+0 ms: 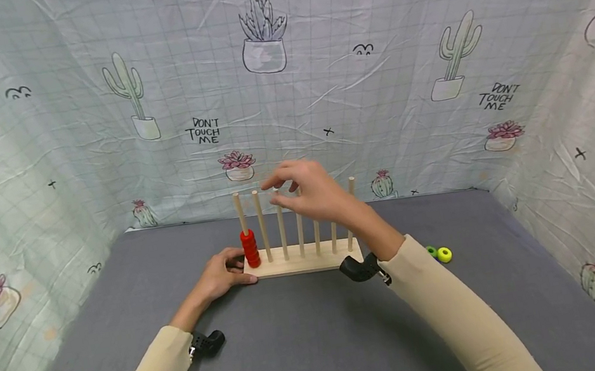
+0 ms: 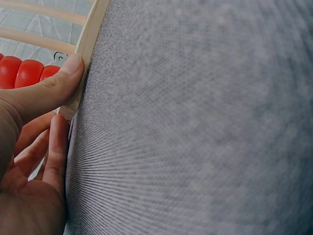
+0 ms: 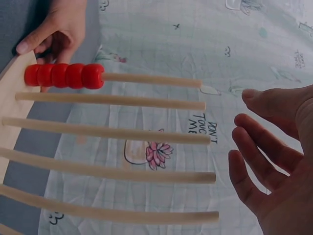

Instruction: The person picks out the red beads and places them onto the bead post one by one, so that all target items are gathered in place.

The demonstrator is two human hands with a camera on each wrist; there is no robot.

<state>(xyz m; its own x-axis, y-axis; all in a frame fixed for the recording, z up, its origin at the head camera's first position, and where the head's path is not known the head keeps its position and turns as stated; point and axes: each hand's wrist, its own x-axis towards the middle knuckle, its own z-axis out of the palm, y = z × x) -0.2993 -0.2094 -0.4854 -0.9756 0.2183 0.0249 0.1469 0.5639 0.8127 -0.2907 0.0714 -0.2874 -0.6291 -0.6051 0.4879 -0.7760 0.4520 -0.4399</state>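
Observation:
A pale wooden peg rack (image 1: 303, 264) with several upright pegs stands on the grey surface. Red beads (image 1: 250, 249) are stacked on its leftmost peg, also seen as red beads (image 3: 64, 76) in the right wrist view. My left hand (image 1: 219, 276) grips the rack's left end. Its thumb (image 2: 54, 85) presses the front edge of the base, while the other fingers curl round the end. Above the pegs, my right hand (image 1: 310, 191) hovers with fingers loosely bent and nothing between them. In the right wrist view, that hand (image 3: 279, 152) is apart from the peg tips.
To the right of the rack, partly behind the right sleeve, lie a yellow bead (image 1: 444, 254) and a green bead (image 1: 431, 251), with a bit of blue beside them. A cactus-print cloth (image 1: 318, 92) hangs behind and at both sides of the grey table (image 1: 276, 349).

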